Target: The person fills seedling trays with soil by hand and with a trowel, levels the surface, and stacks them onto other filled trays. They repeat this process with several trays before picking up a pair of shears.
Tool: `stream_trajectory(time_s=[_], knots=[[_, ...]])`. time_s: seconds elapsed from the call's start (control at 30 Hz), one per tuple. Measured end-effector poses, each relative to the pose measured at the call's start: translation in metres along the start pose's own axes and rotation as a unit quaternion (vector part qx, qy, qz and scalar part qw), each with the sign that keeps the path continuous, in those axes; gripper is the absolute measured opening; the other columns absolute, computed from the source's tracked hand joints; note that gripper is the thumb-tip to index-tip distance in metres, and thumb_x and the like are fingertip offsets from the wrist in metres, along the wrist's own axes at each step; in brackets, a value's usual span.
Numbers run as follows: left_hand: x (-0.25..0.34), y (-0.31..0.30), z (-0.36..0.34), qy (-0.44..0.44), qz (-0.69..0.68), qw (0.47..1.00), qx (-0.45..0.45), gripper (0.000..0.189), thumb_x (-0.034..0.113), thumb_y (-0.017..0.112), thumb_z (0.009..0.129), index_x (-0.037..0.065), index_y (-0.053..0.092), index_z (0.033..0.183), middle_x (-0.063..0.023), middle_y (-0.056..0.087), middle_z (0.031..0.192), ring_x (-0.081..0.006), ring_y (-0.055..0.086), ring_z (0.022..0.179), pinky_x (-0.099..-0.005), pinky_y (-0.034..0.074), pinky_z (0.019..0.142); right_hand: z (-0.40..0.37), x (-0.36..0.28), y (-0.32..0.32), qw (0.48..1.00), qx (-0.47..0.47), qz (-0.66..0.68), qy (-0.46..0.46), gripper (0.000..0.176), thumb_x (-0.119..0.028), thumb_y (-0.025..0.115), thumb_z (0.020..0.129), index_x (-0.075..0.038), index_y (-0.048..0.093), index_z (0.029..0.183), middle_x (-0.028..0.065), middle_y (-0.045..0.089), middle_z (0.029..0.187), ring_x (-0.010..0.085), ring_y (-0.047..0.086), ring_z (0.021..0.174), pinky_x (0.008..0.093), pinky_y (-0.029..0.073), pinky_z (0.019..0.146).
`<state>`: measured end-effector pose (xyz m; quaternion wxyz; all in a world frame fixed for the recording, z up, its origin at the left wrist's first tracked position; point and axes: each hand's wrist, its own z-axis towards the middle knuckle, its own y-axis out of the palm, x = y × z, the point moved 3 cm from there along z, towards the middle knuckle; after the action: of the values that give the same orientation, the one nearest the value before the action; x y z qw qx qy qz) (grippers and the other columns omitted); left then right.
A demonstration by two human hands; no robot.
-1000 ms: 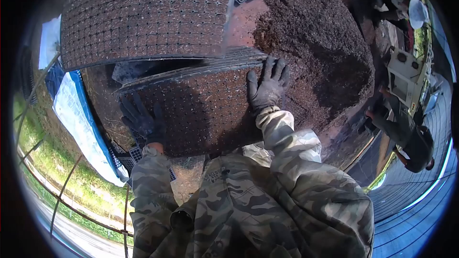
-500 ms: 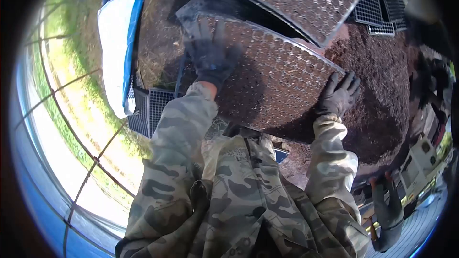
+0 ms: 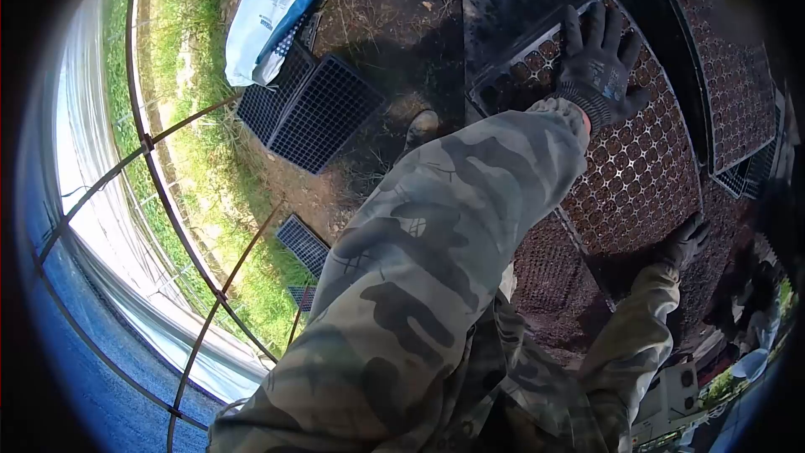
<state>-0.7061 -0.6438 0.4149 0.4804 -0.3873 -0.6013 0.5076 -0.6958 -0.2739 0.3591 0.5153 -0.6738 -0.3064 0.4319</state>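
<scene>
A seedling tray (image 3: 633,168) filled with dark soil lies tilted in view, its cell rims showing through the soil across the middle. My left hand (image 3: 599,75), in a dark glove, rests flat on the tray's far part with its fingers spread. Some cells by the far left corner look darker and less full. My right hand (image 3: 684,243), also gloved, is at the tray's near right edge, fingers stretched out and partly in shadow. Neither hand holds a loose object. Loose soil (image 3: 549,281) lies beside and below the tray.
Another soil-filled tray (image 3: 734,75) is at the right. Black cell trays (image 3: 327,113) lie on the ground at left, near a white and blue sack (image 3: 281,8). A boot (image 3: 422,127) shows below them. Metal frame bars (image 3: 147,143) cross the left side.
My view has turned left, so the tray appears farther right. My left hand has shifted over the tray's surface, and more cell rims show. The right hand stays by the tray's edge.
</scene>
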Motion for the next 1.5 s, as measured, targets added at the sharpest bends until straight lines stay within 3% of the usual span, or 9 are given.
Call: stream_trajectory(time_s=[0.17,0.23,0.43,0.63,0.77,0.9,1.1,1.33,1.5], knots=[[-0.019,-0.004,-0.005,0.042,-0.128,0.99,0.028,0.086,0.07,0.037,0.083,0.015,0.026,0.149,-0.0152,0.016,0.156,-0.0334,0.009,0.144,-0.0573,-0.006,0.113,-0.017,0.066,-0.019,0.966,0.056,-0.133,-0.215,0.068,-0.054,0.052,0.09,-0.012,0.04,0.142,0.0208,0.037,0.145,0.0365,0.036,0.133,0.045,0.03,0.109],[-0.049,-0.029,-0.023,0.064,-0.22,0.969,0.09,0.083,0.064,0.048,0.082,0.011,0.034,0.145,-0.0156,0.027,0.151,-0.0347,0.017,0.142,-0.0539,0.007,0.115,-0.082,0.071,-0.053,0.978,0.115,0.171,-0.023,0.065,-0.043,0.062,0.088,-0.007,0.042,0.139,0.0193,0.043,0.14,0.0336,0.044,0.126,0.0402,0.036,0.105],[-0.262,-0.05,-0.187,0.035,-0.252,0.961,0.109,0.062,0.028,0.069,0.08,0.006,0.045,0.132,-0.0193,0.043,0.135,-0.0406,0.036,0.13,-0.0494,0.032,0.107,-0.401,0.151,-0.065,0.943,-0.131,0.109,0.284,0.068,-0.045,0.059,0.09,-0.004,0.039,0.141,0.0186,0.042,0.141,0.0318,0.041,0.129,0.0387,0.034,0.105],[-0.556,-0.032,-0.417,-0.254,-0.075,0.922,-0.281,0.054,0.028,0.066,0.08,-0.001,0.05,0.123,-0.0242,0.06,0.11,-0.041,0.057,0.099,-0.0489,0.047,0.079,-0.658,0.143,-0.056,0.846,-0.468,-0.03,0.254,0.071,-0.053,0.061,0.082,-0.005,0.049,0.132,0.0267,0.054,0.126,0.0405,0.053,0.115,0.0444,0.044,0.094],[-0.703,-0.029,-0.509,-0.504,-0.3,0.809,-0.045,0.03,0.024,0.065,0.086,0.002,0.063,0.108,-0.0074,0.066,0.084,-0.0273,0.06,0.072,-0.0391,0.049,0.066,-0.699,0.103,-0.045,0.842,-0.441,-0.019,0.311,0.057,-0.048,0.057,0.082,-0.007,0.06,0.122,0.0227,0.062,0.115,0.0396,0.058,0.109,0.0435,0.044,0.096],[-0.64,-0.001,-0.475,-0.389,-0.212,0.833,-0.331,0.03,0.023,0.065,0.087,0.003,0.063,0.108,-0.0059,0.065,0.083,-0.0257,0.059,0.071,-0.0377,0.048,0.065,-0.703,0.085,-0.032,0.872,-0.3,0.121,0.369,0.048,-0.045,0.053,0.087,-0.01,0.062,0.119,0.0191,0.063,0.115,0.0361,0.059,0.108,0.0417,0.046,0.093],[-0.429,0.095,-0.443,0.097,-0.05,0.803,-0.585,0.028,0.023,0.064,0.088,0.004,0.063,0.109,-0.0037,0.064,0.082,-0.0233,0.058,0.069,-0.0357,0.048,0.064,-0.888,0.08,-0.043,0.787,-0.219,0.242,0.524,0.047,-0.044,0.052,0.086,-0.008,0.063,0.114,0.0196,0.064,0.11,0.0367,0.06,0.104,0.0432,0.047,0.089],[-0.238,0.139,-0.515,0.565,0.343,0.615,-0.429,0.027,0.022,0.064,0.088,0.005,0.063,0.109,-0.0011,0.063,0.08,-0.0206,0.056,0.066,-0.0333,0.047,0.062,-1.197,0.016,-0.004,0.591,-0.131,0.256,0.754,0.041,-0.038,0.052,0.084,-0.004,0.068,0.1,0.0216,0.067,0.094,0.0389,0.063,0.093,0.0457,0.049,0.082],[-0.176,0.076,-0.453,0.545,0.269,0.605,-0.514,0.026,0.022,0.063,0.088,0.006,0.064,0.109,-0.001,0.063,0.08,-0.0199,0.056,0.066,-0.0325,0.047,0.062,-1.25,-0.052,0.016,0.463,-0.084,0.262,0.842,0.042,-0.04,0.051,0.081,-0.005,0.071,0.091,0.0225,0.067,0.091,0.0382,0.064,0.092,0.0456,0.049,0.081]])
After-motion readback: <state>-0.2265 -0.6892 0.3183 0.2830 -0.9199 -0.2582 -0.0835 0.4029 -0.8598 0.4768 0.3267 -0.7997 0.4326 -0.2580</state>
